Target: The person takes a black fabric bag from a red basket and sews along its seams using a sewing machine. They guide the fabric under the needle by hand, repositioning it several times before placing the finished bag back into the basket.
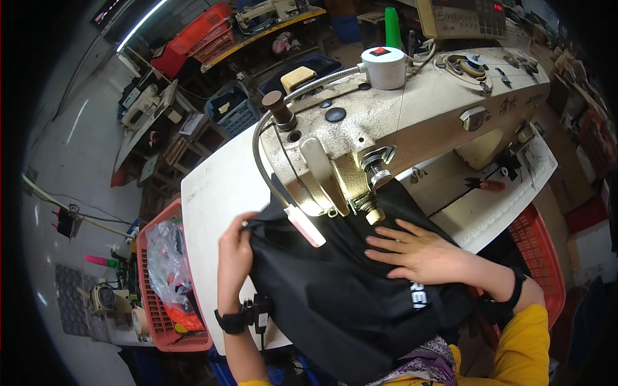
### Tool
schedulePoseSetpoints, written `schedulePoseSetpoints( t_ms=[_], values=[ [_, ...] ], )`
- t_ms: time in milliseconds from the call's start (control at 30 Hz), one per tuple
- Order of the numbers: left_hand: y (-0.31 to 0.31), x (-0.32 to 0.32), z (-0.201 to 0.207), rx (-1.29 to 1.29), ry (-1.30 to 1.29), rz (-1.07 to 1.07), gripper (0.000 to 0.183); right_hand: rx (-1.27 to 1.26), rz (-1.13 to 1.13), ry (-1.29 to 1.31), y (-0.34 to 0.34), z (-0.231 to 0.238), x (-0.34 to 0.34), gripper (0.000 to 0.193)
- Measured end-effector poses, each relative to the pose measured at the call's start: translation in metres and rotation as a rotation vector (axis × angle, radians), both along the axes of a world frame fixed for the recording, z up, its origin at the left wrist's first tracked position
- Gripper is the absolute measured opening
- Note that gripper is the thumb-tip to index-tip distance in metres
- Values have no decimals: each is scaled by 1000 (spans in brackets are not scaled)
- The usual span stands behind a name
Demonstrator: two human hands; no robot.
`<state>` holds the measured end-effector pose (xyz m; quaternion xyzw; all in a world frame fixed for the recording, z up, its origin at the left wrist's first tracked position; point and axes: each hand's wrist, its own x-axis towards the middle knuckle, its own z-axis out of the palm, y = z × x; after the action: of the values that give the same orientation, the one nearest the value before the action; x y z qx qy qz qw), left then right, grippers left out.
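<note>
Black fabric (322, 283) with a patch of white print lies across the bed of a sewing machine (386, 122) and hangs down toward my lap. At the cloth's left edge my left hand (235, 251) is closed, its fingers curled over the fabric, fingertips partly hidden. My right hand (418, 254) lies flat on the cloth with fingers spread, just right of the machine's needle area. A lit lamp (306, 226) on a bendy metal neck hangs over the fabric between my hands. The machine's head hides the needle and presser foot.
Thread snips (486, 184) with orange handles lie on the machine table (212, 186), right of the arm. A red basket (143, 283) holding plastic bags stands at the left, another red basket (544, 257) at the right. A green thread cone (392, 29) rises behind.
</note>
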<state>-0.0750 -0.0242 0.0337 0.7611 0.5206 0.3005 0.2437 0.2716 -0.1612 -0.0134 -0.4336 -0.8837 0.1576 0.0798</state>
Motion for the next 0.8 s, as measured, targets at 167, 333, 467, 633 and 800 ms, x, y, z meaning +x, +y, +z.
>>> schedulePoseSetpoints(
  t_ms=[167,333,467,633,800],
  values=[
    [-37,-13,-20,-563,-333,-52,38,-88,-53,-100,-18,23,42,54],
    [-58,-7,-23,-476,-339,41,38,-57,-126,-128,-21,28,38,55],
    [-83,22,21,344,36,-10,36,-66,-138,-115,-19,25,33,57],
    [-86,81,34,74,371,-689,45,-11,-108,-51,-6,18,41,60],
    [-72,61,-23,-14,592,-570,86,241,-154,-54,-20,31,18,49]
  ],
)
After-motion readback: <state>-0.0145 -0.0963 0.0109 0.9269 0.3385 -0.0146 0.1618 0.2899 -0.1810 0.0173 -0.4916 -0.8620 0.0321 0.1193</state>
